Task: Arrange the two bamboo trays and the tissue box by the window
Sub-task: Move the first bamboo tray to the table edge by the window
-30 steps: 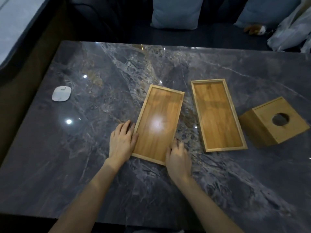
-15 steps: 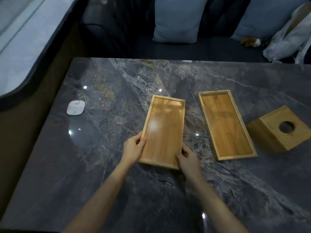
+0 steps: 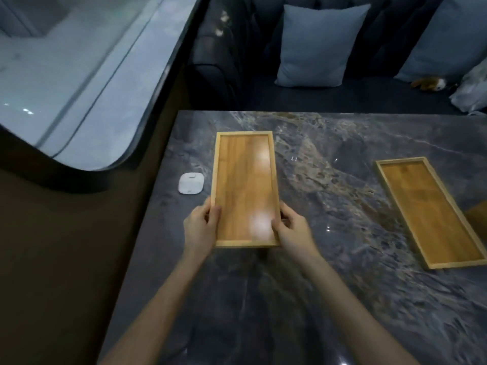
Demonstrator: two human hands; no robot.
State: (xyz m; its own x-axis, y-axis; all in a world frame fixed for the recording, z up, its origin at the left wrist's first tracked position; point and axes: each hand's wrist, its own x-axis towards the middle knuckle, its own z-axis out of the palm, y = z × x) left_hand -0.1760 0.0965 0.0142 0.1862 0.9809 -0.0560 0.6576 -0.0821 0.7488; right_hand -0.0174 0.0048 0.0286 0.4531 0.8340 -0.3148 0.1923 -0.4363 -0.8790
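Observation:
A long bamboo tray (image 3: 243, 180) is held lengthwise over the left part of the dark marble table (image 3: 329, 285), near the window side. My left hand (image 3: 201, 226) grips its left rim near the close end and my right hand (image 3: 291, 229) grips its right rim. The second bamboo tray (image 3: 429, 210) lies flat at the right, angled. Only a corner of the wooden tissue box (image 3: 478, 216) shows at the right frame edge.
A small white rounded device (image 3: 191, 183) sits just left of the held tray, near the table's left edge. The window (image 3: 66, 75) runs along the left. A dark sofa with pale cushions (image 3: 316, 46) and a small plush toy (image 3: 429, 83) lies beyond the table.
Both hands took hold of the left tray and carried it left toward the window side, straightening it. The view swung left, so the tissue box is almost out of frame.

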